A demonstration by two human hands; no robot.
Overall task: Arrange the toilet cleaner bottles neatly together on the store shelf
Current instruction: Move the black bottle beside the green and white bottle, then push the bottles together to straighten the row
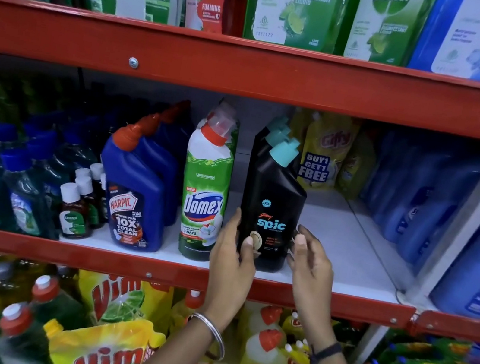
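A black Spic toilet cleaner bottle [274, 194] with a teal cap stands upright at the front of the white middle shelf [348, 250], with more black bottles [274, 130] lined up behind it. My left hand [233, 253] grips its lower left side, thumb across the front. My right hand [310, 263] is at the lower right side, fingers apart, fingertips at the bottle's edge. Left of it, across a small gap, stands a green and white Domex bottle [204, 188]. Further left is a row of blue Harpic bottles [132, 189].
Bare shelf lies right of the Spic bottle. Yellow Gify pouches [324, 161] lean at the back and blue bottles [419, 205] stand beyond a divider. Small Dettol bottles [75, 211] stand left of the Harpic row. A red shelf beam [251, 69] hangs overhead.
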